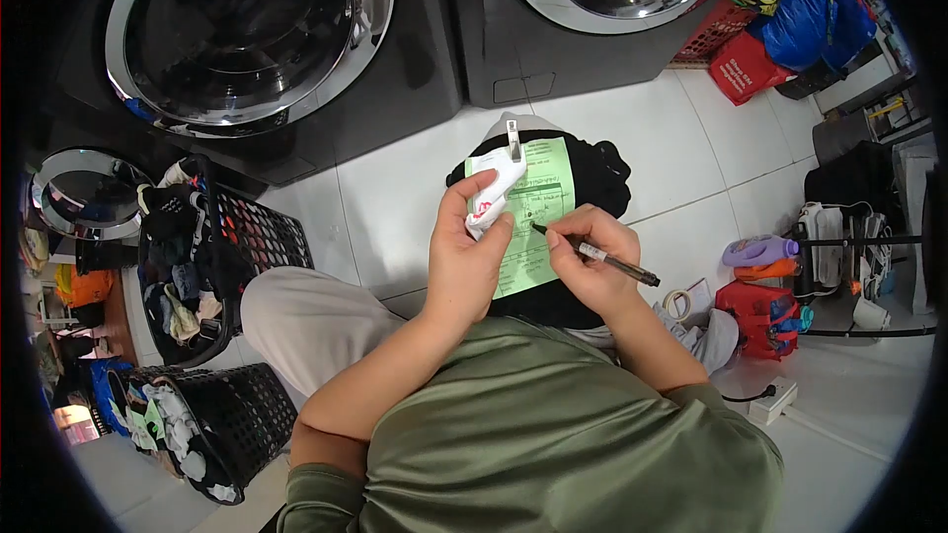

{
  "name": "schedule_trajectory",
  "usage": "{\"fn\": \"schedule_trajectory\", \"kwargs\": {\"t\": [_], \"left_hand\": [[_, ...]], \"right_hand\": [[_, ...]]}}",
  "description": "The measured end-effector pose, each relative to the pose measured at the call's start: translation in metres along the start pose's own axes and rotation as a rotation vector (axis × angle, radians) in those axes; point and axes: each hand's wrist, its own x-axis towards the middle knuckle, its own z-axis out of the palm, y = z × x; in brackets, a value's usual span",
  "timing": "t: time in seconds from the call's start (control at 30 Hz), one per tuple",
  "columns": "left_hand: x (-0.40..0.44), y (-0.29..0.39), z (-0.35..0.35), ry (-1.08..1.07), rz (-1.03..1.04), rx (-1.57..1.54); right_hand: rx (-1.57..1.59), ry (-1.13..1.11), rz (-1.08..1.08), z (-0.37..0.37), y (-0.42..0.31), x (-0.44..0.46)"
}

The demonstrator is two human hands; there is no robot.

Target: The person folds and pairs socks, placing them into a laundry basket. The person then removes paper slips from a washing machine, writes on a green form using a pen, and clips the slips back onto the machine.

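Observation:
My left hand (472, 242) is closed on a small folded white item (497, 183) with red marks, holding it over the left part of a green printed form (538, 266). A metal clip (513, 139) sits at the top of the white item. My right hand (597, 262) grips a black marker (620, 264), its tip at the handwriting in the middle of the form. Beneath the form lies a dark cloth bundle (604, 176) at my lap.
Two large front-loading machines (434, 49) stand ahead. Black baskets of clothes (259, 232) are at the left. A red bag (748, 69) is at the upper right; a purple bottle (758, 251), another red bag (743, 311) and a rack (859, 242) are at the right.

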Motion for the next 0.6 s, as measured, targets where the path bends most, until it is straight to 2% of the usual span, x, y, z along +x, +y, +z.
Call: {"fn": "schedule_trajectory", "kwargs": {"t": [0.2, 0.3, 0.4, 0.5, 0.6], "left_hand": [[-0.0006, 0.0000, 0.0001, -0.003, -0.013, -0.009], [-0.0007, -0.0003, 0.0000, -0.005, 0.000, 0.000], [-0.0009, -0.0002, 0.0006, -0.001, -0.007, 0.002], [-0.0006, -0.0003, 0.0004, -0.001, -0.002, 0.001], [-0.0009, -0.0020, 0.0003, 0.000, 0.009, 0.002]], "right_hand": [[0.021, 0.024, 0.054, -0.0015, -0.0009, -0.0024], [0.114, 0.060, 0.015, -0.0001, 0.0023, -0.0024], [0.068, 0.049, 0.031, 0.0002, 0.0001, -0.0017], [-0.001, -0.011, -0.043, -0.0020, 0.0058, -0.0029], [0.141, 0.023, -0.011, -0.0047, 0.0030, -0.0026]]}}
